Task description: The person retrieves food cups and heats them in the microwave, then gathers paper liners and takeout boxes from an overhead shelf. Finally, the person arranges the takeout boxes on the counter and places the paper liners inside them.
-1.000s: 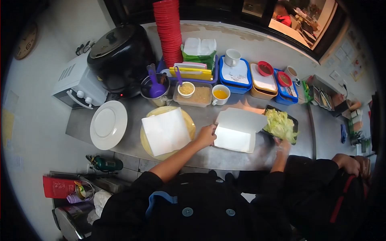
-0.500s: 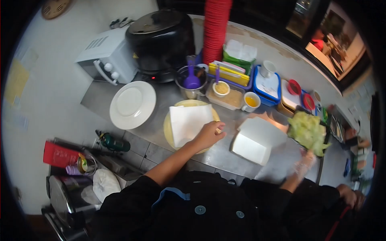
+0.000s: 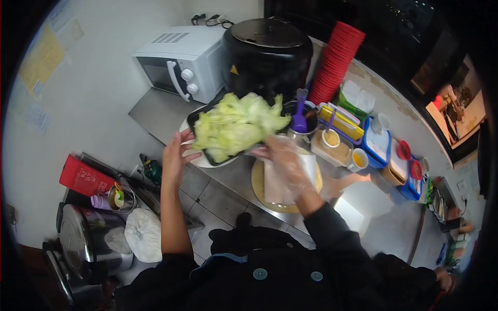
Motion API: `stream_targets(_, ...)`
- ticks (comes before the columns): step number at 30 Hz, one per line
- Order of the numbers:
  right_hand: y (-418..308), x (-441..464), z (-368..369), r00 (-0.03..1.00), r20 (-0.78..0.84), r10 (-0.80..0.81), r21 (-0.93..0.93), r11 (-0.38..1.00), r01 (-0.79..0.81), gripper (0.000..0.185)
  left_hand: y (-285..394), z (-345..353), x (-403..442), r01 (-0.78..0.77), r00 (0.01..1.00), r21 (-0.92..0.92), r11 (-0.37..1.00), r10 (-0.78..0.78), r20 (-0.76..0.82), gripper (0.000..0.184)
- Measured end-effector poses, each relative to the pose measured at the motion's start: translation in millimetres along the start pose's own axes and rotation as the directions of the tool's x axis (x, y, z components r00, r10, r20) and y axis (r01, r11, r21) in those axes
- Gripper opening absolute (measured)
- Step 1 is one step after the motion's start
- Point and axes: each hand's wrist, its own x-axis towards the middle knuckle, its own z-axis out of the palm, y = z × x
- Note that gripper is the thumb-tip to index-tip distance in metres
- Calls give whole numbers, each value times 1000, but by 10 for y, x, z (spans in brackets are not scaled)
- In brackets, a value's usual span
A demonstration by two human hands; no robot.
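A: Surface and load?
B: Grey steel counter (image 3: 155, 116); round white plate (image 3: 203, 161) on it, mostly hidden beneath the shallow black tray (image 3: 193, 120). Contact unclear. Pale-green leafy lettuce (image 3: 233, 122) heaped in the tray.
A: Right hand (image 3: 282, 163)?
B: Blurred, in a clear plastic glove; forearm slants up-left, fingers gripping the tray's right end.
A: Left hand (image 3: 179, 153)?
B: Forearm near vertical, fingers splayed at the tray's left edge; whether it bears weight, cannot tell.
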Motion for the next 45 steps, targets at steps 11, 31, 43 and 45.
stream_targets(11, 553, 498, 560, 989, 27, 147, 58, 987, -149, 28, -482, -831, 484, 202, 975, 59, 978, -195, -110, 40)
stream_targets(31, 638, -2481, -1369, 867, -484, -119, -653, 708, -267, 30, -1537, 2193, -628, -800, 422, 412, 435, -80, 903, 34)
stream_targets(43, 300, -2393, -1464, 861, -509, -19, -522, 802, -291, 25, -1532, 2123, -592, -692, 482, 460, 556, -118, 868, 19)
stream_targets(45, 263, -2323, -1451, 894, -438, -94, -600, 771, -213, 23, -1473, 2132, -566, -622, 553, 482, 617, -91, 829, 18)
